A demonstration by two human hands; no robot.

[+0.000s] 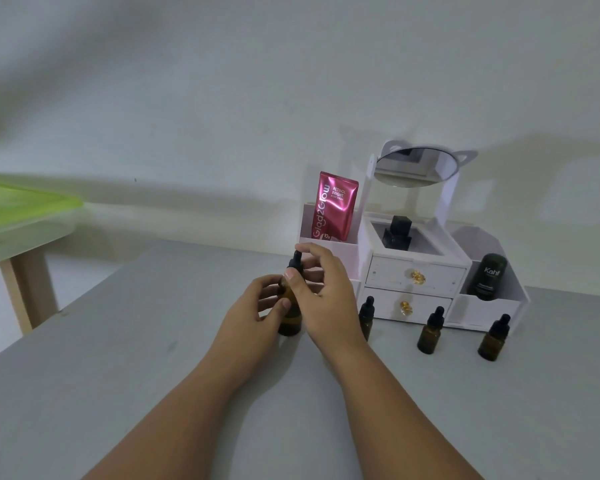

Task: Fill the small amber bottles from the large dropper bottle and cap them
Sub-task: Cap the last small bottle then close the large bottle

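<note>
Left hand grips large amber glass dropper bottle (upright on grey table); right hand pinches its black cap.

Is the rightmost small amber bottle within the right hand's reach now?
Probably, once it lets go: the right hand pinches the large dropper bottle's cap; the rightmost small amber bottle stands with bare table before it.
</note>
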